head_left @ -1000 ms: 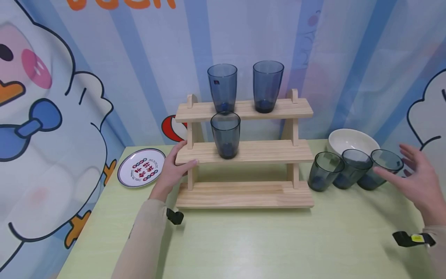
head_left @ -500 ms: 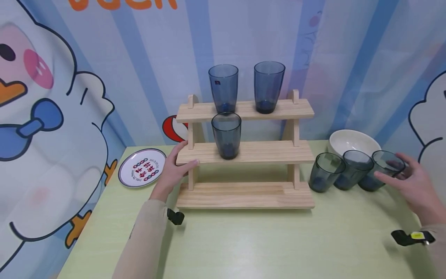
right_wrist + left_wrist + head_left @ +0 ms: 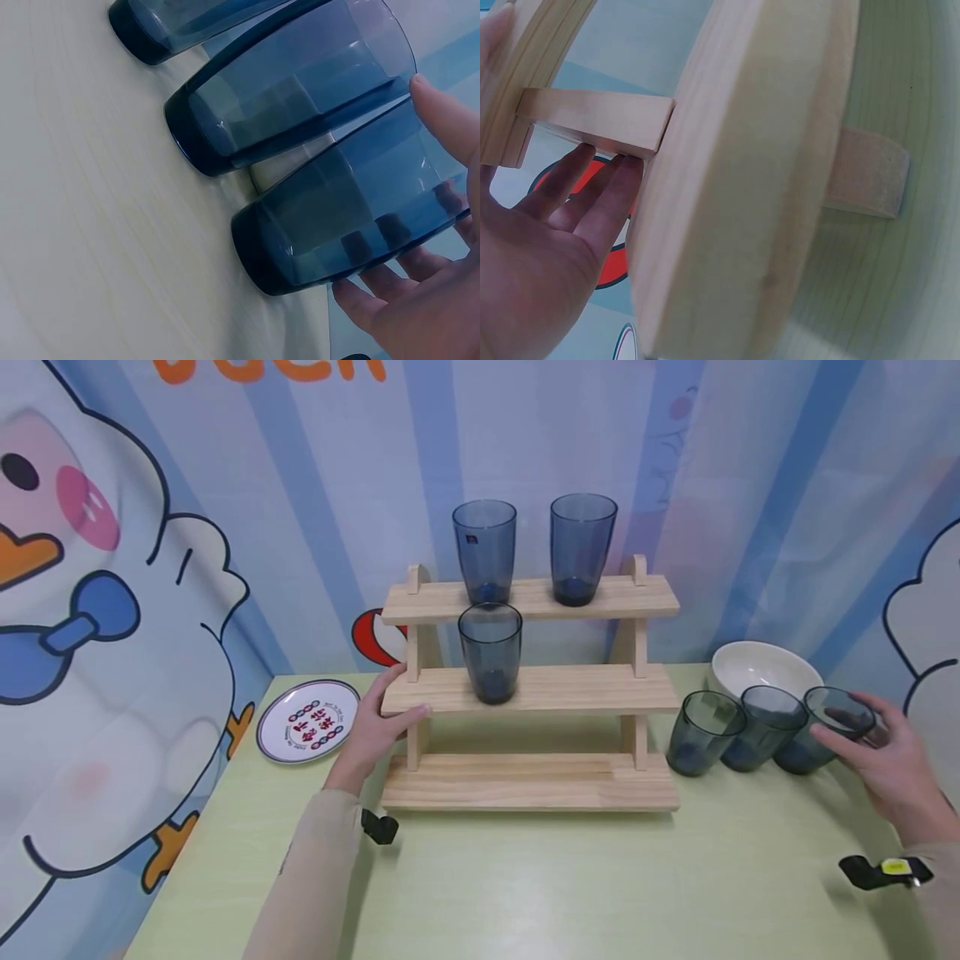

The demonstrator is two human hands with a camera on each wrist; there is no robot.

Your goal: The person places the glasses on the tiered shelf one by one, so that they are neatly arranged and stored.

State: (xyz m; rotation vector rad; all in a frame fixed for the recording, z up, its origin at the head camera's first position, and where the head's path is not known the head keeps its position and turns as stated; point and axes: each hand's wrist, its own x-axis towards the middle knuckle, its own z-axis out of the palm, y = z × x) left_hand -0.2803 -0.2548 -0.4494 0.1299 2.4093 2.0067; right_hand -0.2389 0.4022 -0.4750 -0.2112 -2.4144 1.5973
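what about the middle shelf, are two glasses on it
No, only one glass stands on the middle shelf.

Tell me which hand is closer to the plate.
Left. The left hand is just right of the plate, gripping the left end of the wooden rack. The right hand is farther off, past the rack's right end, at the rightmost glass.

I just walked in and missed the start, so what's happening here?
A person's left hand grips the wooden rack by its left end. Their right hand is around the rightmost glass of three standing on the table beside the rack. Two glasses stand on the top shelf and one glass on the middle shelf.
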